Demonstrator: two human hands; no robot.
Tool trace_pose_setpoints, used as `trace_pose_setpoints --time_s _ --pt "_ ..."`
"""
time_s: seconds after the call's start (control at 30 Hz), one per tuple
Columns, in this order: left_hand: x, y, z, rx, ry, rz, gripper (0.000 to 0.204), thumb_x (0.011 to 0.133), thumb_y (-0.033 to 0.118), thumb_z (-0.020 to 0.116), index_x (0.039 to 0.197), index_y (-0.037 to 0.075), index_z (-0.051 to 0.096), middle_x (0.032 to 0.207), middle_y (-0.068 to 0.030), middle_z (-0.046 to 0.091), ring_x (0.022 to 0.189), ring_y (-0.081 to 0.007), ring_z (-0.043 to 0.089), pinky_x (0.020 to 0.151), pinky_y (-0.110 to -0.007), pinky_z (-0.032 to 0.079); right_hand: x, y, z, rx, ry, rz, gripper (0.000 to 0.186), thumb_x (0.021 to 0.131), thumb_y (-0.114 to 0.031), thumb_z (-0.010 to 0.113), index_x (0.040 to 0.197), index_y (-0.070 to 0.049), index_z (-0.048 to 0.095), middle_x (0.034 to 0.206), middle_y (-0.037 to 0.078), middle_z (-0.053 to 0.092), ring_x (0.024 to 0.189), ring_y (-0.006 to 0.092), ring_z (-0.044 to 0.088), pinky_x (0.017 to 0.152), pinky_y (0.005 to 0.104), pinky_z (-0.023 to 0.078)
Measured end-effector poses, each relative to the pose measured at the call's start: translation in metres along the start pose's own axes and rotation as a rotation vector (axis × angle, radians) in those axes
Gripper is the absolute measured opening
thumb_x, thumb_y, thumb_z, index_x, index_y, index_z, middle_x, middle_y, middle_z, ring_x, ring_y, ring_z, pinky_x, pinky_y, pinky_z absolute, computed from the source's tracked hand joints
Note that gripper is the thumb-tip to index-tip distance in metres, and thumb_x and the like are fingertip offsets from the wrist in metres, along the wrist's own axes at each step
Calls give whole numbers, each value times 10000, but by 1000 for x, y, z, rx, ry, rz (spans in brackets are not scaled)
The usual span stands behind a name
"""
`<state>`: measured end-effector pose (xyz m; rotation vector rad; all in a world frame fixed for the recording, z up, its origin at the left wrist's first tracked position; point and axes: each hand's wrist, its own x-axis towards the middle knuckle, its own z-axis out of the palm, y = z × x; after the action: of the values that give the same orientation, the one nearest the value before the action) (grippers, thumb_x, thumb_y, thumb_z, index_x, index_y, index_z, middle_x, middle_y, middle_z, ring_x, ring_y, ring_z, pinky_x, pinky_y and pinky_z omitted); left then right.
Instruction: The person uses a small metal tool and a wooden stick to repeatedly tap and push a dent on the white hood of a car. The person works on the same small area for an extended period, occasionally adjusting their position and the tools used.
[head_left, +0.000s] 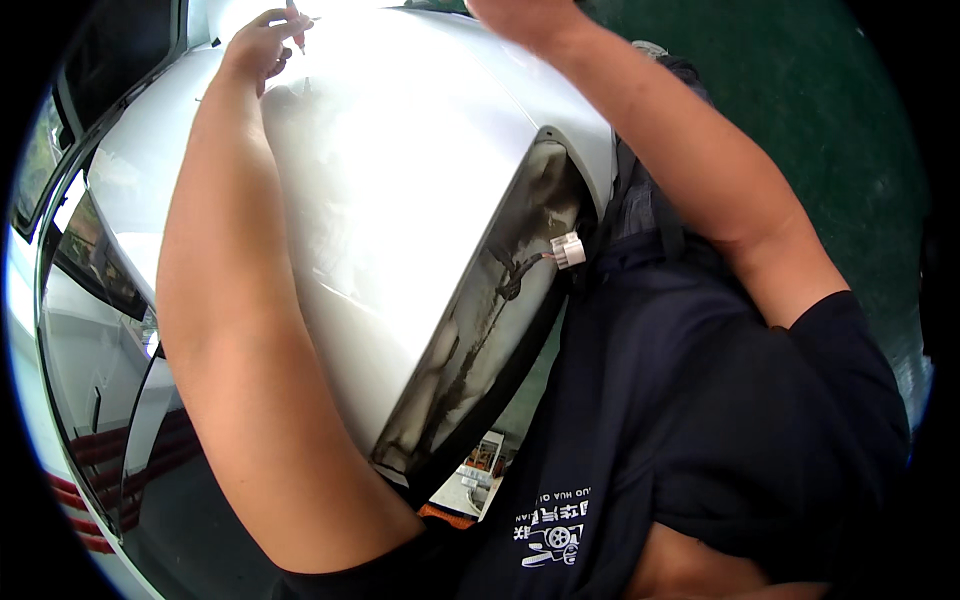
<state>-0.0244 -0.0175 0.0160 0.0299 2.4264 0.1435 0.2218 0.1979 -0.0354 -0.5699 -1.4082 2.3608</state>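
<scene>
left grip [258, 47] pinches a slim red tool [299, 39] at its fingertips; right grip [522, 15] cropped, cannot tell.

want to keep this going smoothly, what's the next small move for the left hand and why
Probably ease the tool toward the white panel: the left hand holds it tip down, and a gap seems to remain beneath the tip.

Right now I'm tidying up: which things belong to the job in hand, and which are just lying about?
Apparently in the job:
slim reddish tool, in the left hand
white car panel
white connector, untouched

Apparently aside:
pale thing, contents unclear
</scene>
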Motion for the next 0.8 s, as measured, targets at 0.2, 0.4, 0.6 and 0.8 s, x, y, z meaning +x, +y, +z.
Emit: trace_pose_setpoints --time_s 0.2,0.4,0.6,0.8 --pt "-30 32 18 150 -79 -31 541 945 481 743 1416 238 639 1361 -85 644 1179 -240 543 963 -330 458 8 -8 -2 1 71 -60 387 1033 -157 529 1388 -6 503 895 94 647 731 163 622 674 322 512" --pt "-17 13 11 152 -51 -53 578 910 528 767 1402 248 650 1228 -69 669 1057 -197 541 897 -283 455 -8 10 3 -231 -310 79 367 1011 -219 550 1308 -11 610 901 146 685 752 207 644 721 350 522" --pt "-19 18 8 167 -114 -20 595 877 566 786 1368 247 678 1228 -70 662 1023 -184 535 869 -268 451 -14 -9 4 -201 -67 28 354 1005 -198 545 1295 -5 606 910 158 689 769 234 654 750 369 527" --pt "-20 11 12 122 25 5 629 850 581 804 1369 250 677 1237 -75 642 949 -172 522 831 -277 459 -4 -11 -1 -36 -63 10 357 1037 -228 554 1320 -11 576 848 77 637 719 147 614 674 306 506"
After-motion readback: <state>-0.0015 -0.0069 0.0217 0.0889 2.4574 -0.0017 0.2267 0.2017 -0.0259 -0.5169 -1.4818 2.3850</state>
